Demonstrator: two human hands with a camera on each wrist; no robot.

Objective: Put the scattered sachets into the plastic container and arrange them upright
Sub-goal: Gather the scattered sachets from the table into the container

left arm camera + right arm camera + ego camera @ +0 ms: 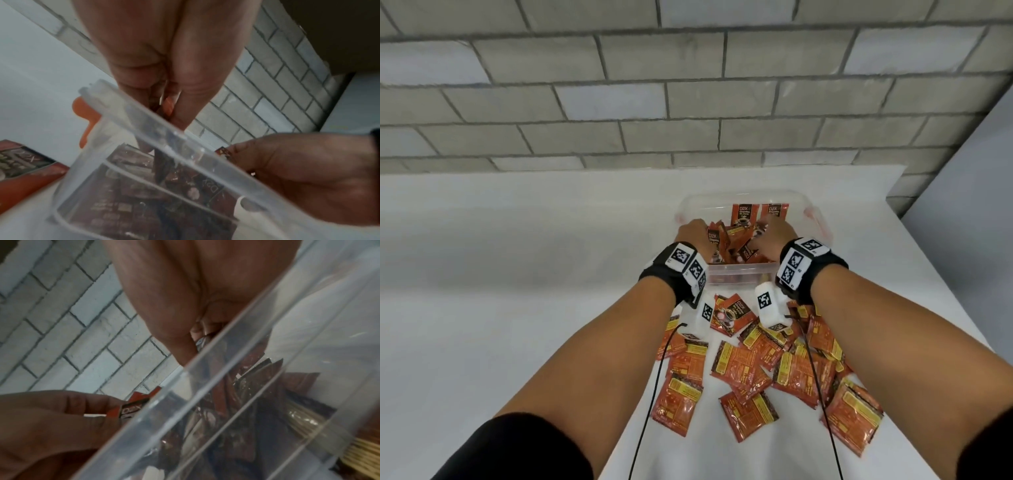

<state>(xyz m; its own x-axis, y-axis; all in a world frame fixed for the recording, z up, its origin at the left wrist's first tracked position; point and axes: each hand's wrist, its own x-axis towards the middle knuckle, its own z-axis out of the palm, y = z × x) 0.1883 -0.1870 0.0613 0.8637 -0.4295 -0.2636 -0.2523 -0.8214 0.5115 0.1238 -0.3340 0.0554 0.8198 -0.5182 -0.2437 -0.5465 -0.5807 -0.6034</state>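
Observation:
A clear plastic container (816, 219) stands on the white table. Two orange sachets (744, 215) stand upright against its far wall, and several others (736, 246) lean loosely in the middle. Both hands reach inside. My left hand (697, 233) is at the left end; its thumb and fingers (185, 104) pinch an orange sachet (169, 105). My right hand (768, 234) is at the right; its fingertips (183, 352) close on a sachet edge (202, 341) below the rim (205, 363). Several scattered sachets (750, 363) lie on the table in front of the container.
A grey brick wall (688, 102) rises behind the table (517, 274). The table's right edge (945, 274) runs diagonally near the container. An orange clip (86, 112) sits on the container's end. Black cables (654, 394) trail from both wrists over the loose sachets.

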